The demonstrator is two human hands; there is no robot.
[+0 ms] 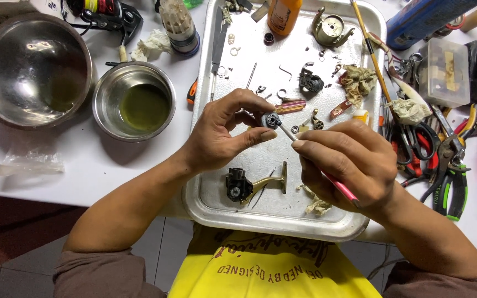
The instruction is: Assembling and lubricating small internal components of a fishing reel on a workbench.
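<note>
Here the left hand (216,135) pinches a small round black part (271,120) above the metal tray (205,193), while the right hand (349,163) grips a red-handled brush (327,176) whose tip touches that part. Below them, a black-and-gold reel piece (249,186) lies on open tray floor; pliers (448,176) crowd the table (84,171) beyond the tray's right edge.

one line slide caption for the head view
Left hand pinches a small round part over a metal tray while right hand brushes it.

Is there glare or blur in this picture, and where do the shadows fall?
Head view: sharp throughout; soft glare on the big bowl and the tray rim; left hand and right hand cast faint shadows on the tray; no motion blur on the small part.
</note>
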